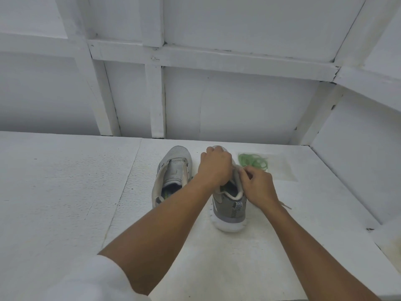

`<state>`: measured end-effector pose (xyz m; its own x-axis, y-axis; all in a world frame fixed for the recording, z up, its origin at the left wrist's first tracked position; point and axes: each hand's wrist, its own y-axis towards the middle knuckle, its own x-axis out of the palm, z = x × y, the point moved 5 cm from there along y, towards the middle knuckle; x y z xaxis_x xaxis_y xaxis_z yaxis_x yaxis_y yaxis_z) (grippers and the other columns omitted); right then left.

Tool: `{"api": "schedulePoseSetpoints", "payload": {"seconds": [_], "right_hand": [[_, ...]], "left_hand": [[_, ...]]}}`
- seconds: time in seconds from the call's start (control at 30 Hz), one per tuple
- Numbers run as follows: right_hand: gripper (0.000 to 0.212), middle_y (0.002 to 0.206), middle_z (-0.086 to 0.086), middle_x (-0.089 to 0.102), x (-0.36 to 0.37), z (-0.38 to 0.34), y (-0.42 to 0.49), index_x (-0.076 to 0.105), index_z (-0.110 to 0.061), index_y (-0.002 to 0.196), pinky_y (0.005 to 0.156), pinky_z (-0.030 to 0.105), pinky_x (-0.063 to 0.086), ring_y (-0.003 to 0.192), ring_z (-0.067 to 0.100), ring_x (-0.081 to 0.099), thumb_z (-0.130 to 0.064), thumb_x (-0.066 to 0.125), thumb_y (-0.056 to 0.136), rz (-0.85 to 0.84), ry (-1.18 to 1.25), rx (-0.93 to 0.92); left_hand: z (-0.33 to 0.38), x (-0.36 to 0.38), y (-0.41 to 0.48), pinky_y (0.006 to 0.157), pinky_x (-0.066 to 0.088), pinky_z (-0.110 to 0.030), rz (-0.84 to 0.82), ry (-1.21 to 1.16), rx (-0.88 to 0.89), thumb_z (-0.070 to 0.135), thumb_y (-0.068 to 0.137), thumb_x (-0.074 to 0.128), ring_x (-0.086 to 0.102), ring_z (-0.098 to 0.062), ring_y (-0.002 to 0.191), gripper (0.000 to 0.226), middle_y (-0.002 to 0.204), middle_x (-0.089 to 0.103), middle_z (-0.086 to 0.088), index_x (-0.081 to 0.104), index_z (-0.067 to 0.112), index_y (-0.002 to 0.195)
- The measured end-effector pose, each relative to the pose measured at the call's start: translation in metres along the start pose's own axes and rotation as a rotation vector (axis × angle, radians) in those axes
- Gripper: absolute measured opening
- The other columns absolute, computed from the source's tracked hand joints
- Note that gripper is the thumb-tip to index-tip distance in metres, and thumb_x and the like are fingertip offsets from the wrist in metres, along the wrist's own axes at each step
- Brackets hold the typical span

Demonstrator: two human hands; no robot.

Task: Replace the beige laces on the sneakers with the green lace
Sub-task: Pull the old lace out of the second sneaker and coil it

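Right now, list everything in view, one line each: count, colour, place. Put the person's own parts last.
left sneaker: one, grey, on the table, beside the other shoe.
right sneaker: one, grey with white sole, heel toward the camera, under both hands.
beige lace: one end visible, beige, on the table past the right wrist.
green lace: one bundle, green, right of the right sneaker's toe.
table: one, white.
wall: white panels and battens, behind the table.
sleeve: one, white, left arm.
left hand: grips the right sneaker's front.
right hand: appears to pinch the beige lace at the shoe's opening.
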<state>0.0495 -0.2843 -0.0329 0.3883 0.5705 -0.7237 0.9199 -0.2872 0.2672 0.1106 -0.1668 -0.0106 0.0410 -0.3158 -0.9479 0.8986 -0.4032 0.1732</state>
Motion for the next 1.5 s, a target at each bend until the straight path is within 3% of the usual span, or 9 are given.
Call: {"api": "schedulePoseSetpoints", "payload": {"seconds": [0.27,0.4,0.5,0.63,0.83,1.13,1.3,1.4,1.5], "right_hand": [[0.040,0.063,0.004,0.059,0.002,0.003,-0.002,0.064,-0.006,0.073,0.047,0.018,0.032,0.056,0.007,0.047,-0.031,0.048,0.100,0.024,-0.006,0.035],[0.039,0.064,0.006,0.058,0.004,0.004,-0.003,0.060,-0.004,0.072,0.050,0.022,0.032,0.054,0.008,0.045,-0.029,0.047,0.100,0.019,-0.012,0.064],[0.038,0.061,0.002,0.054,0.004,0.003,-0.004,0.057,-0.008,0.070,0.048,0.019,0.030,0.054,0.006,0.043,-0.027,0.047,0.100,0.019,-0.019,0.069],[0.039,0.062,0.002,0.056,0.004,0.004,-0.003,0.058,-0.008,0.071,0.047,0.018,0.030,0.055,0.006,0.045,-0.030,0.046,0.101,0.018,-0.008,0.066],[0.040,0.062,0.003,0.057,0.005,0.005,-0.004,0.058,-0.007,0.071,0.047,0.021,0.031,0.055,0.011,0.046,-0.030,0.046,0.101,0.025,0.015,0.066],[0.039,0.058,-0.003,0.050,0.007,0.006,-0.005,0.046,-0.019,0.062,0.048,0.020,0.030,0.053,0.006,0.042,-0.027,0.046,0.101,0.039,0.030,0.068],[0.039,0.060,-0.001,0.053,0.006,0.006,-0.006,0.049,-0.018,0.063,0.047,0.019,0.029,0.054,0.006,0.045,-0.027,0.046,0.101,0.045,0.035,0.071],[0.039,0.065,0.003,0.059,0.008,0.008,-0.005,0.059,-0.010,0.071,0.048,0.023,0.033,0.057,0.009,0.049,-0.031,0.045,0.101,0.046,0.044,0.079],[0.040,0.065,0.004,0.059,0.009,0.009,-0.006,0.060,-0.009,0.073,0.048,0.023,0.033,0.057,0.009,0.049,-0.033,0.045,0.101,0.056,0.047,0.076]], "left_hand": [[0.005,-0.006,0.005,0.094,0.037,-0.037,0.005,0.086,0.076,0.022,0.094,0.050,0.045,-0.028,0.115,0.025,0.123,0.054,-0.008,0.064,0.012,0.113],[-0.023,-0.032,0.012,0.092,0.039,-0.038,0.078,0.085,-0.152,0.020,0.093,0.048,0.048,-0.030,0.113,0.030,0.123,0.050,-0.012,0.055,0.006,0.119],[-0.037,-0.036,0.012,0.096,0.036,-0.040,0.036,0.031,-0.284,0.024,0.095,0.048,0.044,-0.032,0.116,0.035,0.128,0.042,-0.013,0.050,0.006,0.124],[-0.009,-0.021,0.011,0.103,0.034,-0.042,0.001,-0.103,-0.094,0.022,0.093,0.049,0.039,-0.031,0.127,0.040,0.142,0.038,-0.010,0.049,0.013,0.133],[0.005,0.005,0.007,0.100,0.032,-0.041,-0.027,0.118,0.026,0.034,0.097,0.048,0.039,-0.028,0.124,0.032,0.133,0.047,-0.006,0.063,0.016,0.119],[-0.045,-0.063,0.024,0.090,0.037,-0.038,0.181,0.093,-0.233,0.021,0.090,0.050,0.048,-0.031,0.109,0.029,0.119,0.050,-0.012,0.055,0.005,0.115],[-0.017,-0.030,0.022,0.096,0.035,-0.041,0.058,-0.036,-0.022,0.026,0.089,0.057,0.047,-0.028,0.117,0.041,0.127,0.052,-0.005,0.046,0.018,0.127],[0.003,0.002,0.015,0.093,0.029,-0.040,-0.106,-0.041,0.103,0.027,0.091,0.053,0.049,-0.024,0.113,0.023,0.110,0.062,0.001,0.054,0.025,0.114],[0.004,0.012,0.012,0.089,0.026,-0.039,-0.092,-0.056,0.107,0.020,0.093,0.049,0.051,-0.023,0.106,0.013,0.099,0.064,0.003,0.057,0.030,0.096]]}}
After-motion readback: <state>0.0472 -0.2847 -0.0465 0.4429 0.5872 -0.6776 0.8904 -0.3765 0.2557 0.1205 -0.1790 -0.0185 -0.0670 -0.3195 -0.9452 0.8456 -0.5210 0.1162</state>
